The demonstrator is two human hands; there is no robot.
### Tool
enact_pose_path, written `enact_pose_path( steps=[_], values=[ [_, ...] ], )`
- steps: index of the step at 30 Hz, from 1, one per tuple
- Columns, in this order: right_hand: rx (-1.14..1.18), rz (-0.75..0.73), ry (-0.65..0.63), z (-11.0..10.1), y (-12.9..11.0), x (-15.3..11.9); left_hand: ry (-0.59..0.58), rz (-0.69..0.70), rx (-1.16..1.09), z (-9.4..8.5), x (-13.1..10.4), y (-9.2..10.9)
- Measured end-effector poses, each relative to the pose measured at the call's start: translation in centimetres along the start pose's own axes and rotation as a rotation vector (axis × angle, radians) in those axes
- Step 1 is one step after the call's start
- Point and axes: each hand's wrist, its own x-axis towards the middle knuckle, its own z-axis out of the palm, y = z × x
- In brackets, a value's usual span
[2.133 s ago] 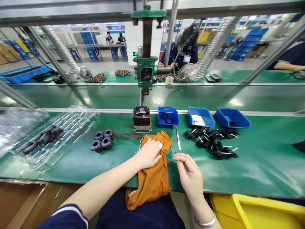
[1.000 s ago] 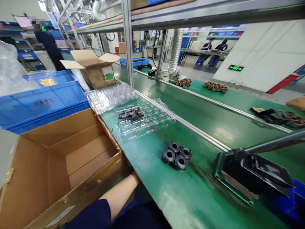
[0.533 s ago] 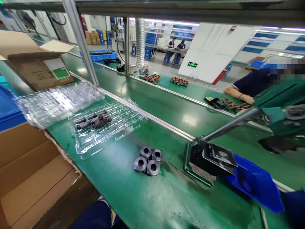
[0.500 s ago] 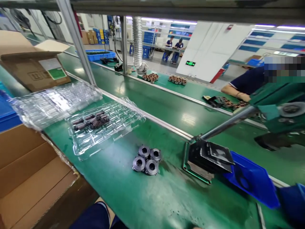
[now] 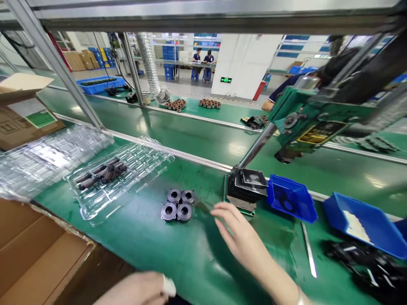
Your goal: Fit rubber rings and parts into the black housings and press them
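My right hand (image 5: 230, 222) reaches over the green bench, fingers stretched out and holding nothing. Just left of its fingertips, apart from them, several round dark metal end caps (image 5: 177, 205) with centre holes stand in a tight cluster. My left hand (image 5: 136, 290) is low at the bottom edge, smeared by motion and partly cut off. A white covering (image 5: 169, 286) sits on one of its fingertips. Whether its fingers hold anything is hidden. Dark cylindrical shafts (image 5: 103, 173) lie heaped on a clear plastic tray (image 5: 140, 169) farther left.
A green press (image 5: 302, 118) on a metal post leans over the bench at right, above a black block (image 5: 248, 185). Blue bins (image 5: 313, 214), a metal strip (image 5: 308, 250) and black parts (image 5: 369, 267) lie at right. An open cardboard box (image 5: 34, 258) stands at lower left.
Both my hands have come into view, the right one reaching toward the end caps. The camera has turned right, bringing more of the press, the bins and the black parts into sight.
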Motion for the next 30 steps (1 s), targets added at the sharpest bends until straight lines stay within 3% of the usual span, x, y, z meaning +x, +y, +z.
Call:
enact_pose_path(
  steps=[3, 6, 8, 10, 13, 19, 21, 26, 30],
  values=[
    [-0.045, -0.113, -0.094, 0.4, 0.1, 5.0, 0.27, -0.061, 0.117, -3.1, 1.0, 0.5],
    [-0.147, -0.205, -0.283, 1.3, 0.6, 8.7, 0.538, -0.199, 0.38, -6.2, 5.3, 1.0],
    [-0.21, -0.235, -0.402, 2.0, 0.8, 10.2, 0.524, -0.244, 0.457, -7.4, 8.8, 1.1],
    [-0.245, -0.24, -0.454, 2.6, 0.9, 10.9, 0.44, -0.252, 0.49, -8.1, 11.9, 0.9],
    [-0.282, -0.226, -0.474, 3.0, 0.9, 11.2, 0.31, -0.219, 0.511, -8.9, 14.3, 0.5],
    [-0.361, -0.167, -0.534, 2.3, 0.2, 11.7, 0.116, -0.043, 0.402, -11.7, 14.3, 0.3],
    [-0.396, -0.127, -0.539, 1.9, -0.2, 11.7, 0.134, -0.021, 0.356, -11.7, 14.1, -0.3],
    [-0.416, -0.067, -0.55, 1.3, -0.3, 11.5, 0.281, -0.117, 0.259, -10.2, 14.3, -2.8],
    [-0.344, -0.065, -0.545, 1.6, 0.2, 11.6, 0.156, -0.05, 0.079, -10.7, 13.9, -3.3]
  ],
)
